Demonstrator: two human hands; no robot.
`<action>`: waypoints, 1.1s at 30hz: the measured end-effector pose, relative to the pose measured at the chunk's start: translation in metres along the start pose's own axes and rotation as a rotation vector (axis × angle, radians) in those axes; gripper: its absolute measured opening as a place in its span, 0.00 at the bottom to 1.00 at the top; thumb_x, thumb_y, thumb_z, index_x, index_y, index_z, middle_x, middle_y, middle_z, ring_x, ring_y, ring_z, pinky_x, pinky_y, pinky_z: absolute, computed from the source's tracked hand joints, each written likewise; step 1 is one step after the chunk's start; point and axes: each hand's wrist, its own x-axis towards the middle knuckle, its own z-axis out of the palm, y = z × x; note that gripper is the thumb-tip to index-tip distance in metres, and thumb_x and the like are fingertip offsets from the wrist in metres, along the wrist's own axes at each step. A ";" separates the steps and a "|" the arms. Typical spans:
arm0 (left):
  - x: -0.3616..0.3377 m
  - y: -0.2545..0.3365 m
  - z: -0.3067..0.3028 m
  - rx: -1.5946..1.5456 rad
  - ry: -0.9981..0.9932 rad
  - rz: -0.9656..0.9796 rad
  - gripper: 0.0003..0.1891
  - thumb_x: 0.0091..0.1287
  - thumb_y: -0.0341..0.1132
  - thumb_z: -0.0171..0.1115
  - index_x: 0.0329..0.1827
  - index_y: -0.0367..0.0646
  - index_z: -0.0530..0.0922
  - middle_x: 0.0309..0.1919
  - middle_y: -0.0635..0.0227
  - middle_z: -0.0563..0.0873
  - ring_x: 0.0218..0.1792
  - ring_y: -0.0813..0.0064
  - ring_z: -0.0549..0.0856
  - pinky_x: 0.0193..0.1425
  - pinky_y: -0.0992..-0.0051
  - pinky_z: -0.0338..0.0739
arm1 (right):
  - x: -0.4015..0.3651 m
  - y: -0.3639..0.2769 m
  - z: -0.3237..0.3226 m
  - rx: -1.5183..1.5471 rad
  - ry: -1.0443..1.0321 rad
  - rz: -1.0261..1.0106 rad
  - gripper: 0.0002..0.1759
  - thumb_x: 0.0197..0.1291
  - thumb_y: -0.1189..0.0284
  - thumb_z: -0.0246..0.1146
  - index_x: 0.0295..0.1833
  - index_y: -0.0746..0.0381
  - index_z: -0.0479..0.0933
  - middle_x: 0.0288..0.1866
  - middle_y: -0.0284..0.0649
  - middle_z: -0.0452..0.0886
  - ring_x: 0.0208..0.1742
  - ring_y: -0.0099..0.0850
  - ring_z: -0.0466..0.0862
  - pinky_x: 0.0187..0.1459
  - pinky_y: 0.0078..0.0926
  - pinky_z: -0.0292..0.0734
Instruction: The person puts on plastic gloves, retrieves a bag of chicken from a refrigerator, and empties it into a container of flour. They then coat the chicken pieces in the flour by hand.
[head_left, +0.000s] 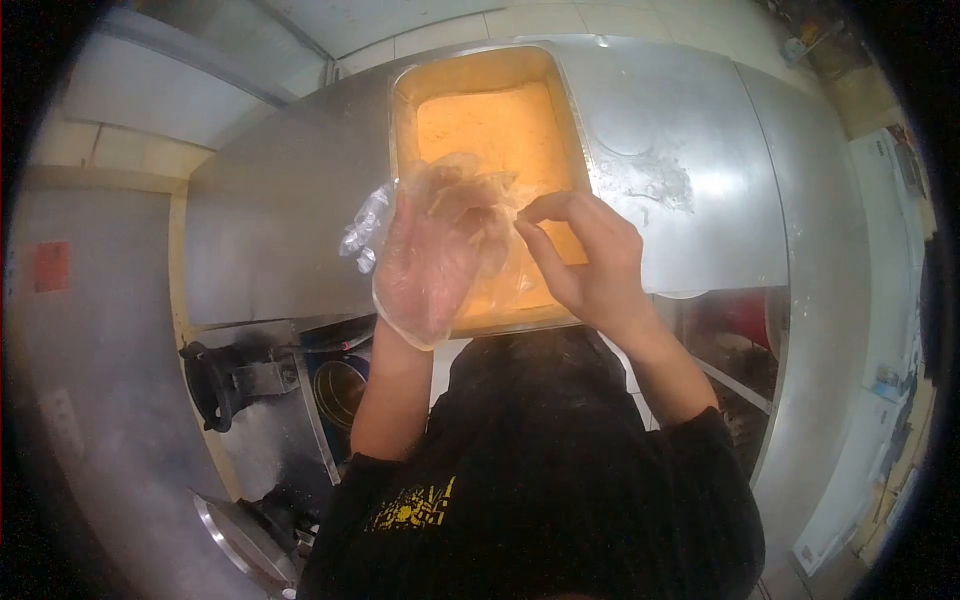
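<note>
A metal worktop catches pale glare on its right half. Beyond its far edge lie cream tiles; left of it spreads a flat grey panel with a red square. A black ring-shaped stand sits by its near-left corner, a white unit well to its right.

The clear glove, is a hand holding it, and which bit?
The right hand seems to pinch the clear glove by its finger ends; the left hand is inside.
</note>
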 end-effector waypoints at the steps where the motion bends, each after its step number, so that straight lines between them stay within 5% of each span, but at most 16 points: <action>1: -0.001 0.001 0.001 0.013 0.028 -0.001 0.26 0.81 0.54 0.50 0.70 0.44 0.73 0.65 0.51 0.80 0.62 0.57 0.80 0.63 0.55 0.79 | 0.000 -0.001 -0.002 0.013 0.002 0.021 0.09 0.57 0.78 0.73 0.42 0.63 0.82 0.40 0.43 0.86 0.41 0.42 0.87 0.42 0.35 0.82; 4: -0.004 0.001 0.008 0.014 0.066 0.006 0.25 0.81 0.53 0.50 0.70 0.46 0.74 0.64 0.51 0.80 0.59 0.57 0.81 0.59 0.57 0.79 | 0.002 -0.003 -0.004 0.141 -0.003 0.096 0.10 0.57 0.79 0.72 0.43 0.64 0.82 0.41 0.43 0.87 0.42 0.41 0.88 0.43 0.33 0.82; 10: -0.002 -0.005 0.011 -0.011 0.016 -0.005 0.24 0.81 0.52 0.50 0.70 0.47 0.75 0.63 0.53 0.82 0.59 0.55 0.81 0.56 0.58 0.78 | 0.001 0.008 -0.002 0.003 -0.066 -0.238 0.11 0.57 0.78 0.73 0.45 0.64 0.83 0.43 0.44 0.87 0.42 0.41 0.88 0.44 0.32 0.83; 14: -0.002 0.006 0.020 0.161 -0.098 -0.047 0.25 0.81 0.53 0.48 0.73 0.50 0.73 0.73 0.45 0.73 0.73 0.40 0.70 0.68 0.45 0.73 | 0.002 0.013 -0.002 0.178 -0.006 0.052 0.09 0.60 0.78 0.72 0.45 0.66 0.83 0.42 0.42 0.88 0.42 0.34 0.89 0.44 0.29 0.83; 17: -0.014 0.004 0.043 -0.020 -0.058 -0.098 0.25 0.81 0.53 0.48 0.76 0.54 0.72 0.80 0.39 0.59 0.81 0.32 0.53 0.75 0.31 0.60 | -0.007 0.024 -0.001 0.473 -0.048 0.365 0.07 0.66 0.77 0.69 0.47 0.67 0.82 0.41 0.41 0.89 0.43 0.29 0.89 0.45 0.27 0.82; 20: -0.025 0.011 0.040 0.010 -0.095 -0.122 0.25 0.81 0.53 0.48 0.76 0.57 0.73 0.82 0.38 0.50 0.82 0.32 0.45 0.76 0.26 0.51 | -0.015 0.027 0.005 0.770 -0.088 0.585 0.08 0.70 0.76 0.67 0.49 0.68 0.81 0.41 0.40 0.89 0.46 0.27 0.88 0.49 0.25 0.82; 33: -0.036 0.020 0.028 0.168 0.055 -0.052 0.27 0.80 0.52 0.49 0.77 0.51 0.69 0.79 0.35 0.57 0.80 0.29 0.53 0.78 0.31 0.55 | -0.008 0.016 0.016 0.789 -0.275 0.755 0.10 0.69 0.74 0.69 0.50 0.69 0.84 0.42 0.38 0.88 0.44 0.22 0.87 0.49 0.22 0.83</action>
